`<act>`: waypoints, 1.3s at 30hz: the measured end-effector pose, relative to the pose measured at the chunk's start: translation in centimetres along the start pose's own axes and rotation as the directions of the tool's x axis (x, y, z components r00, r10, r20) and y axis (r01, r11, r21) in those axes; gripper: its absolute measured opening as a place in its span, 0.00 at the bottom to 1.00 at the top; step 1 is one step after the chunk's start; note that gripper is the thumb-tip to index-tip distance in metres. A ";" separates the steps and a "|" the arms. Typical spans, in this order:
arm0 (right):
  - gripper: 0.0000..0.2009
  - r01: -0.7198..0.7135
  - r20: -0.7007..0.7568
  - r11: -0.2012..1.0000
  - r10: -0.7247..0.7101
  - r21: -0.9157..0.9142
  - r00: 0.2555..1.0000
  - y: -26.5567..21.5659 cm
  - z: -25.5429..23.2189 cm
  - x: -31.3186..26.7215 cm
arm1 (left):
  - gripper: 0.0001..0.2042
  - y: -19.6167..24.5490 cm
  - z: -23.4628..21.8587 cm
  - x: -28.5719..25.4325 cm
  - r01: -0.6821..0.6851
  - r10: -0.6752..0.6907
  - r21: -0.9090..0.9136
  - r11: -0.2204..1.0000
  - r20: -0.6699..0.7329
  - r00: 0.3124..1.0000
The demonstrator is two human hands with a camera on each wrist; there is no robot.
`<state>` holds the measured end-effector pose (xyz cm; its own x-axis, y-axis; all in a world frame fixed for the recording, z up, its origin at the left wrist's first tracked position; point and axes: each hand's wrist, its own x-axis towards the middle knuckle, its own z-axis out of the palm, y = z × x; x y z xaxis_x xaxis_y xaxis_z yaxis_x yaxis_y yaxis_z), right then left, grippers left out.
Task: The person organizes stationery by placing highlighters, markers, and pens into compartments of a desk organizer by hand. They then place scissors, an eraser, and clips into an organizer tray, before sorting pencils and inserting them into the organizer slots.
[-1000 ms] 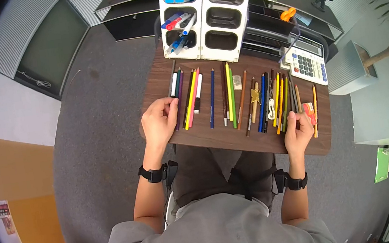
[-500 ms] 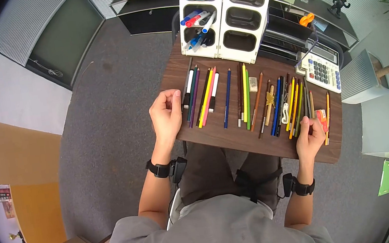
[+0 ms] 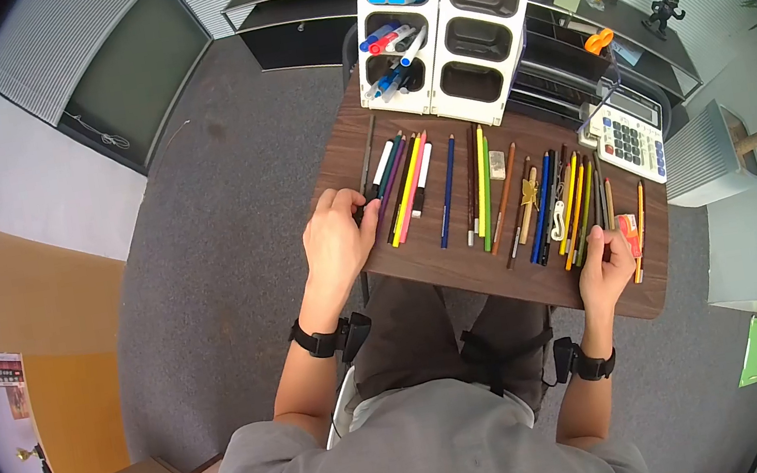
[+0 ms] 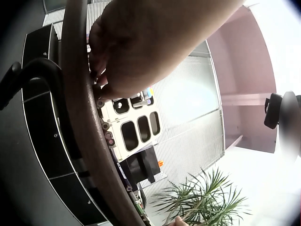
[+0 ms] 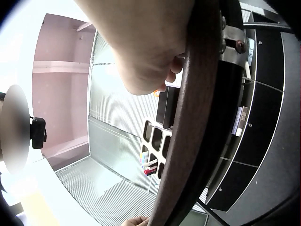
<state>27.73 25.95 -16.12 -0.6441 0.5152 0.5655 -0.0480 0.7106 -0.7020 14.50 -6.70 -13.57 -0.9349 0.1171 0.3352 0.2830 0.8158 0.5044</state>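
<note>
My left hand [image 3: 336, 235] is at the table's left front, fingers bent and fingertips right at the black lower end of a white marker [image 3: 381, 166]. Whether they pinch it cannot be told. A purple pencil [image 3: 390, 172] lies against the marker, and a grey pencil [image 3: 368, 152] runs beneath the fingertips from the left. In the left wrist view, the bent fingers [image 4: 97, 61] come down at the tabletop edge. My right hand [image 3: 605, 273] rests loosely curled at the front right edge, beside an orange-red eraser [image 3: 630, 233] and the lower ends of several pencils.
Several pencils and markers lie in rows across the brown table [image 3: 462, 268]. A white organizer [image 3: 457, 107] stands behind them, pens in its left column. A calculator [image 3: 628, 140] sits at the back right. A grey eraser [image 3: 497, 163] and a gold bow clip [image 3: 530, 193] lie mid-table.
My left hand has come from the table's left edge rightward onto the pens. The white marker and purple pencil have shifted right, away from the grey pencil. The right hand stays put.
</note>
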 end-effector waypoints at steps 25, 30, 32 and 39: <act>0.12 0.001 -0.012 1.000 -0.001 0.013 1.000 -0.1 0.0 -0.1 | 0.10 -0.4 -0.5 0.7 -0.092 0.092 0.012 0.996 -0.013 0.996; 0.12 0.025 -0.035 1.000 -0.025 0.014 0.999 -0.3 0.0 0.1 | 0.08 1.8 -2.6 1.7 -0.103 0.083 -0.152 0.983 -0.137 0.987; 0.12 0.029 -0.017 1.000 -0.029 -0.003 0.999 -0.4 0.1 0.1 | 0.08 4.3 -4.2 3.4 -0.155 0.115 -0.205 0.966 -0.192 0.975; 0.12 0.039 -0.046 0.999 -0.038 0.016 0.998 -0.8 0.0 0.1 | 0.10 11.3 -3.9 15.0 -0.497 0.451 -0.028 0.867 -0.380 0.807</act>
<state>27.68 25.46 -15.48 -0.6057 0.5093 0.6114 -0.0851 0.7225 -0.6861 4.50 2.05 0.29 -0.5457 0.2469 0.8008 0.7164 0.6333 0.2929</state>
